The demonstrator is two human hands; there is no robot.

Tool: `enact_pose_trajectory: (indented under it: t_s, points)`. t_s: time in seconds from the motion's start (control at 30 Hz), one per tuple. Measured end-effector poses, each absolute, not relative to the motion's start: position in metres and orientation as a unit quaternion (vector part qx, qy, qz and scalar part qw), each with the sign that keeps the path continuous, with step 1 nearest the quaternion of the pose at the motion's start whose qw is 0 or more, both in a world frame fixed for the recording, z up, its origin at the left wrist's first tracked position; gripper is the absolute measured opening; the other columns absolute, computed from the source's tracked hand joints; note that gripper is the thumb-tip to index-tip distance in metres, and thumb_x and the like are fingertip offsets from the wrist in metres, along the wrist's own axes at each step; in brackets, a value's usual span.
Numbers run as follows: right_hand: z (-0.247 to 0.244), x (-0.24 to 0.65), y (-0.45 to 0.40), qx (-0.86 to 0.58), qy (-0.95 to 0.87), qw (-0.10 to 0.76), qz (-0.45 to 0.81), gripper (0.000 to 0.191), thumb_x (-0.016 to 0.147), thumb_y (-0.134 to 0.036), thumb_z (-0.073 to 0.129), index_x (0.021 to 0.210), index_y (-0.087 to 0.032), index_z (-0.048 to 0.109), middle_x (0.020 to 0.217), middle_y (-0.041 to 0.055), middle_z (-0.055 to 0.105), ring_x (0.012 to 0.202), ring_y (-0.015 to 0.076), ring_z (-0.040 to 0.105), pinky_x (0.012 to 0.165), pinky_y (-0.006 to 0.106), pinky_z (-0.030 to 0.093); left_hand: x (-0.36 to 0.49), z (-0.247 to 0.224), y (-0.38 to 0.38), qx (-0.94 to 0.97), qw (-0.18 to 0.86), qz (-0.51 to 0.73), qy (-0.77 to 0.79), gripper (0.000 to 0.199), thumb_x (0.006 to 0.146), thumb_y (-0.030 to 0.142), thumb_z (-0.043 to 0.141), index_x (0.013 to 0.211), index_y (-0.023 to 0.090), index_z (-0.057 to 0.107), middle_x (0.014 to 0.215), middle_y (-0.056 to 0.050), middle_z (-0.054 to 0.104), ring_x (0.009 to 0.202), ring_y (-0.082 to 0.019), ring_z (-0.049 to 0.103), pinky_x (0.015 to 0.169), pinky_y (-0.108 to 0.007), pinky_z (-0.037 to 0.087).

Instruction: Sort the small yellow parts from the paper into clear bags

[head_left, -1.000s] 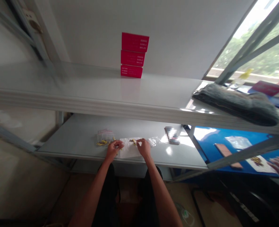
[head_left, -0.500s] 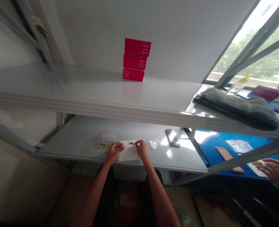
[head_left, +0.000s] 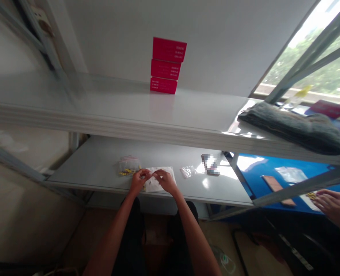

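My left hand (head_left: 139, 181) is closed in a pinch at the left edge of a white paper sheet (head_left: 162, 186). My right hand (head_left: 164, 181) is over the sheet, its fingertips meeting those of the left. Whatever they pinch is too small to make out. A tiny dark speck lies on the paper below the fingers. Left of my left hand, small yellow pieces (head_left: 126, 172) are heaped by a clear plastic bag (head_left: 129, 164) with a pinkish edge. More yellow bits show beside the left hand, partly hidden by it.
Right of the paper lies a small clear bag (head_left: 188, 171), then a pixelated object (head_left: 210, 165). An upper shelf (head_left: 106, 101) carries stacked red boxes (head_left: 165, 68) and a grey fuzzy item (head_left: 293, 124). At the blue table (head_left: 253, 174), another person's hands (head_left: 332, 203) hold yellow pieces.
My right hand has moved left from the small pieces on the paper to meet my left hand. The view has shifted slightly.
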State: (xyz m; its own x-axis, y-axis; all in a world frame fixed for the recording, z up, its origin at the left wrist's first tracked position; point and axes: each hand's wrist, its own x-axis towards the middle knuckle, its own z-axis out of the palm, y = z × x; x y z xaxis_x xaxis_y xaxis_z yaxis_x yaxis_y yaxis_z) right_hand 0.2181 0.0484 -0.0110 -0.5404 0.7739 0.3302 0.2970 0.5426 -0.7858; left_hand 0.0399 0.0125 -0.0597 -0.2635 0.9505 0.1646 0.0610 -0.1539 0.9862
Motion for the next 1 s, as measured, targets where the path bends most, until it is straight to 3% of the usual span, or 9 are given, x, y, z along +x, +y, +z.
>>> enact_pose_trajectory:
  t_s: [0.1,0.2,0.3,0.4,0.5,0.77,0.87,1.0]
  points:
    - [-0.006,0.222,0.046,-0.35,-0.808,0.323,0.348,0.015,0.091,-0.022,0.061,0.089,-0.019,0.075,0.088,0.0055,0.073,0.073,0.0161,0.066,0.064,0.024,0.05,0.041,-0.057,0.013,0.468,0.375,0.598,0.531,0.033,0.073,0.046,0.078,0.088,0.018,0.068,0.089,-0.005,0.072,0.085,-0.021,0.067,0.082,-0.032,0.052]
    - [0.01,0.234,0.032,-0.379,-0.832,0.303,0.27,0.018,0.09,-0.014,0.058,0.081,-0.019,0.073,0.086,0.0054,0.074,0.075,0.0164,0.066,0.071,0.026,0.049,0.044,-0.055,0.012,0.458,0.382,0.613,0.519,0.033,0.079,0.049,0.071,0.09,0.019,0.067,0.088,-0.006,0.072,0.086,-0.021,0.069,0.083,-0.032,0.052]
    - [0.032,0.252,0.001,-0.363,-0.865,0.276,0.208,0.017,0.091,-0.014,0.057,0.086,-0.019,0.072,0.093,0.0063,0.073,0.085,0.0174,0.066,0.077,0.026,0.048,0.046,-0.053,0.01,0.461,0.378,0.609,0.523,0.035,0.088,0.053,0.059,0.089,0.019,0.067,0.084,-0.006,0.073,0.085,-0.022,0.069,0.081,-0.032,0.052]
    - [0.048,0.272,-0.032,-0.339,-0.905,0.217,0.139,0.016,0.09,-0.011,0.057,0.082,-0.017,0.07,0.088,0.0095,0.071,0.087,0.0206,0.065,0.081,0.03,0.047,0.049,-0.051,0.008,0.489,0.354,0.585,0.542,0.034,0.089,0.052,0.059,0.082,0.02,0.067,0.079,-0.005,0.072,0.082,-0.022,0.069,0.079,-0.032,0.052]
    - [0.048,0.284,-0.044,-0.304,-0.914,0.187,0.192,0.012,0.088,-0.018,0.065,0.077,-0.018,0.068,0.081,0.0064,0.07,0.082,0.0194,0.064,0.077,0.029,0.047,0.05,-0.048,0.007,0.504,0.338,0.574,0.551,0.032,0.089,0.05,0.059,0.08,0.02,0.067,0.077,-0.004,0.072,0.081,-0.022,0.069,0.078,-0.031,0.051]
    - [-0.011,0.255,0.019,-0.365,-0.67,0.368,0.532,0.038,0.079,-0.052,0.073,0.071,-0.018,0.058,0.063,-0.0007,0.06,0.058,0.0148,0.061,0.055,0.024,0.048,0.042,-0.039,0.0,0.542,0.421,0.529,0.499,0.032,0.088,0.047,0.062,0.079,0.018,0.075,0.083,-0.007,0.076,0.086,-0.023,0.07,0.085,-0.034,0.05]
    - [-0.028,0.238,0.036,-0.356,-0.637,0.403,0.552,0.037,0.074,-0.051,0.077,0.076,-0.018,0.06,0.071,0.0004,0.062,0.057,0.0145,0.061,0.053,0.025,0.049,0.041,-0.04,0.002,0.564,0.401,0.509,0.512,0.027,0.082,0.045,0.07,0.081,0.018,0.075,0.084,-0.007,0.076,0.082,-0.022,0.068,0.079,-0.033,0.05]
    - [-0.04,0.228,0.044,-0.374,-0.64,0.428,0.517,0.036,0.077,-0.046,0.076,0.098,-0.018,0.068,0.074,0.0018,0.065,0.059,0.0145,0.06,0.053,0.024,0.048,0.041,-0.047,0.007,0.558,0.367,0.508,0.544,0.026,0.078,0.044,0.074,0.084,0.019,0.075,0.084,-0.005,0.074,0.08,-0.021,0.066,0.076,-0.031,0.05]
